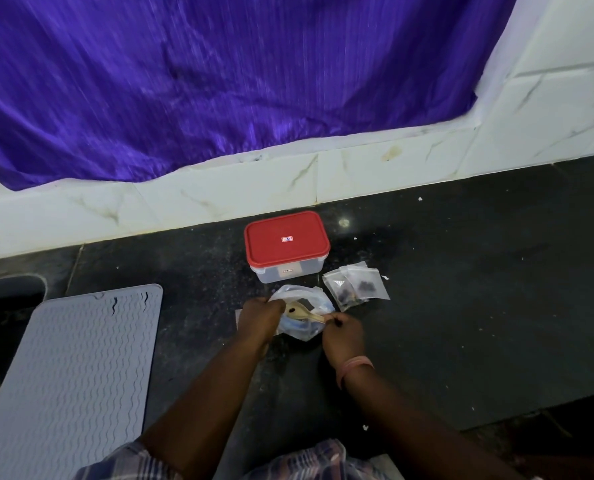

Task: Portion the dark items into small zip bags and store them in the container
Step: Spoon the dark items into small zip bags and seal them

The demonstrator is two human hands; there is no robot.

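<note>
Nearest to me, my checked sleeves (309, 459) are showing at the bottom edge, with a pink band (354, 367) sitting on my right wrist. My left hand (259, 320) is curling its fingers round the near left edge of a crumpled clear plastic bag (306, 332) lying on the black speckled stone counter (461, 306). My right hand (344, 332) is pinching the handle of a small pale wooden spoon (304, 315), fingers closed tight on its end; the bowl is lying over the open bag and carrying one dark item (292, 310).

Just beside the bag, to its far right, three small clear zip bags (356, 284) are lying overlapped on the counter, each holding a few dark pieces. Away to my left a grey-blue ribbed silicone mat (80, 368) is lying flat, with a dark sink (4, 306) beyond its far corner.

Behind the big bag, a clear rectangular plastic container with a red lid (286, 242) is standing with its lid on. A small red and white label is sitting on the lid and another on the front wall; I cannot read either one.

Farther off, white marbled tiles (219, 199) are running along the counter's back edge, and a purple pleated cloth (219, 81) is hanging above them.
</note>
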